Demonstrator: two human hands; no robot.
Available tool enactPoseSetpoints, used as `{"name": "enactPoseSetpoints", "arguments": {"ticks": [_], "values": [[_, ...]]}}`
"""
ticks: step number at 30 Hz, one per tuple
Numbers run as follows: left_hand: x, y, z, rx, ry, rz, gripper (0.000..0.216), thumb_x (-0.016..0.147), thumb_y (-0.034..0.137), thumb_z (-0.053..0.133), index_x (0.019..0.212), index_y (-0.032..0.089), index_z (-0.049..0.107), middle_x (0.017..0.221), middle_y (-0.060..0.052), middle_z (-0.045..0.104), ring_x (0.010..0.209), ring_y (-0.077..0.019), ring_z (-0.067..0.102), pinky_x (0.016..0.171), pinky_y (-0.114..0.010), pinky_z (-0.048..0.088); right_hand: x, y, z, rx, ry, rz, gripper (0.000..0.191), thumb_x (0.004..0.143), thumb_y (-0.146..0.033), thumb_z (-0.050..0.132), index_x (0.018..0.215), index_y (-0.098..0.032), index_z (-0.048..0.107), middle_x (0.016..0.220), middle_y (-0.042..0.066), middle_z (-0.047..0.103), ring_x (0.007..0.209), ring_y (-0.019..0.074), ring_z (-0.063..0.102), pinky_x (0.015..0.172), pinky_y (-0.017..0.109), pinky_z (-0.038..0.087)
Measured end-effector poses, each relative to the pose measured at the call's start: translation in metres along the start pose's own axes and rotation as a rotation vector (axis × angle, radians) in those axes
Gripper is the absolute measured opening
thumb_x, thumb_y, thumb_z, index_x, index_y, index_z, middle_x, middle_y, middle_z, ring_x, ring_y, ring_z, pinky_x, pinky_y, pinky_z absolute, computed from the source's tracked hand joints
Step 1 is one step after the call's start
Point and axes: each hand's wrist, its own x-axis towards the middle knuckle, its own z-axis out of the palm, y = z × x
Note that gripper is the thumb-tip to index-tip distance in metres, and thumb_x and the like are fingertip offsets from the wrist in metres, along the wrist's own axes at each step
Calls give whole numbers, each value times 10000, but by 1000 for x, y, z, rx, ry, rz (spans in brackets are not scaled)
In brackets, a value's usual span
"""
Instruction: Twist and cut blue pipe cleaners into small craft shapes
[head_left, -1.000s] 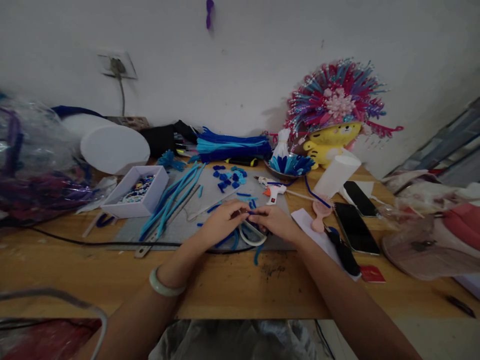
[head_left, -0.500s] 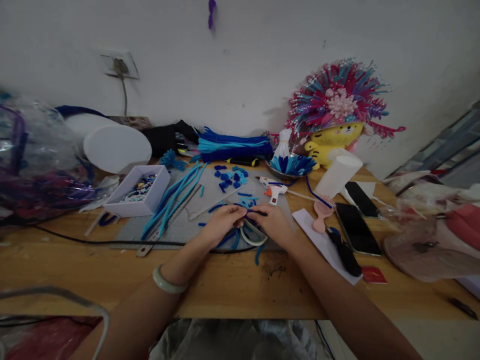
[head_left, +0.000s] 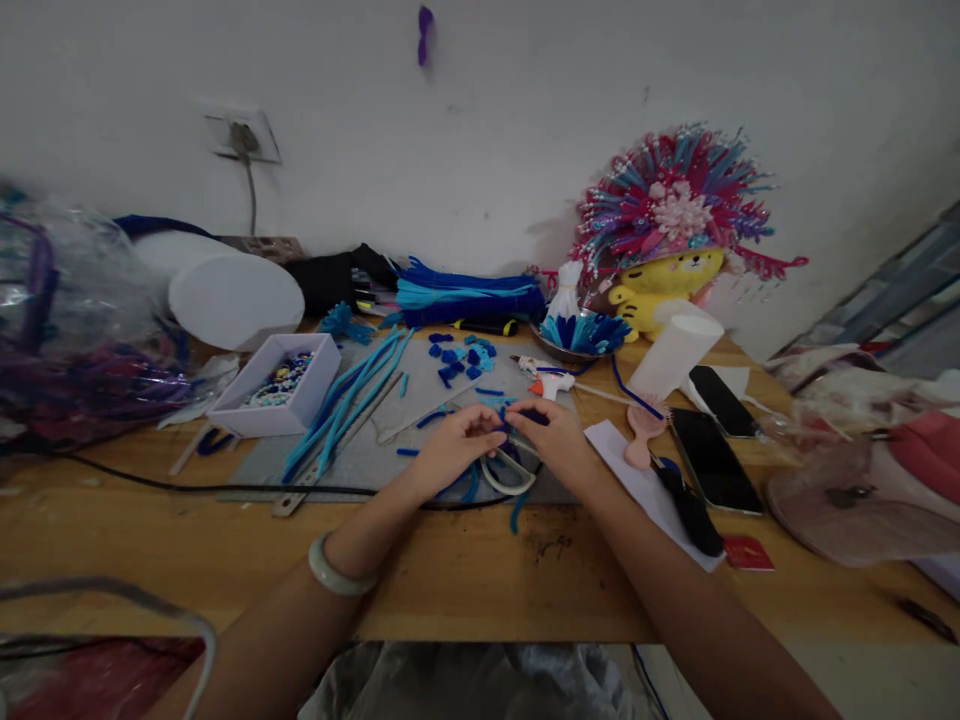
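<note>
My left hand [head_left: 448,448] and my right hand [head_left: 550,437] meet over a grey mat [head_left: 352,455] on the wooden table [head_left: 465,575]. Both pinch the same short dark blue pipe cleaner [head_left: 517,414] between their fingertips, a little above the mat. A pale jade bangle [head_left: 339,570] is on my left wrist. Under my hands lie a white hoop [head_left: 508,473] and a few blue pipe cleaner bits.
Long light blue pipe cleaners [head_left: 349,395] and a white bead box [head_left: 279,382] lie to the left. A glue gun [head_left: 551,380], a white cup [head_left: 673,352], two phones [head_left: 709,455] and a yellow plush with a feathered headdress [head_left: 671,235] stand to the right. A black cable [head_left: 187,485] crosses the table.
My hands have lifted slightly and drawn closer together, turning the dark blue pipe cleaner between the fingertips. The view has shifted a little; nothing else on the table moved.
</note>
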Motion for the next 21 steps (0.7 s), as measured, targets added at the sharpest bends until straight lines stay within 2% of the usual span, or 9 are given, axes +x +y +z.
{"name": "enactPoseSetpoints", "arguments": {"ticks": [2, 4, 6, 9, 12, 18, 21], "values": [[0, 0, 1, 16, 25, 0, 177, 629, 269, 638, 715, 164, 523, 580, 53, 513, 535, -87, 492, 574, -229, 378, -2, 1, -1, -86, 98, -133, 155, 712, -308, 576, 811, -196, 615, 842, 36, 620, 823, 173, 559, 765, 316, 423], [1, 0, 0, 7, 99, -2, 166, 643, 273, 625, 711, 164, 521, 589, 50, 516, 543, -90, 503, 584, -230, 383, -4, 0, -5, -221, 223, -334, 152, 736, -305, 564, 838, -202, 609, 939, 60, 586, 943, 195, 519, 832, 343, 390], [1, 0, -1, -8, 153, 7, 158, 663, 287, 609, 710, 162, 525, 617, 45, 517, 552, -89, 507, 597, -231, 387, -6, -2, -8, -360, 271, -502, 125, 754, -303, 555, 814, -213, 618, 976, 65, 569, 995, 208, 485, 873, 365, 351], [1, 1, -2, -10, 167, 47, 151, 701, 305, 572, 708, 160, 528, 645, 37, 515, 563, -89, 507, 611, -232, 390, -8, -6, -9, -488, 140, -598, 121, 781, -300, 537, 777, -226, 633, 873, 44, 601, 895, 192, 509, 826, 359, 344], [-2, 4, -1, 50, 170, 97, 131, 722, 293, 550, 714, 166, 520, 639, 37, 512, 577, -94, 504, 611, -231, 388, -8, -8, -7, -519, -10, -599, 149, 799, -296, 517, 769, -207, 633, 803, 40, 627, 819, 179, 521, 772, 338, 345], [-7, 4, 1, 242, 145, 158, 105, 766, 265, 484, 711, 176, 488, 576, 48, 474, 539, -92, 455, 558, -222, 358, -7, -14, -8, -563, -120, -591, 110, 783, -216, 501, 725, -188, 590, 771, 34, 625, 771, 164, 531, 744, 307, 345], [-7, 2, 2, 349, 90, 202, 103, 775, 252, 462, 704, 180, 481, 567, 50, 460, 539, -94, 437, 545, -220, 348, -6, -14, -11, -588, -216, -568, 51, 739, -175, 515, 722, -174, 563, 731, 25, 593, 720, 151, 514, 697, 287, 350]]}}
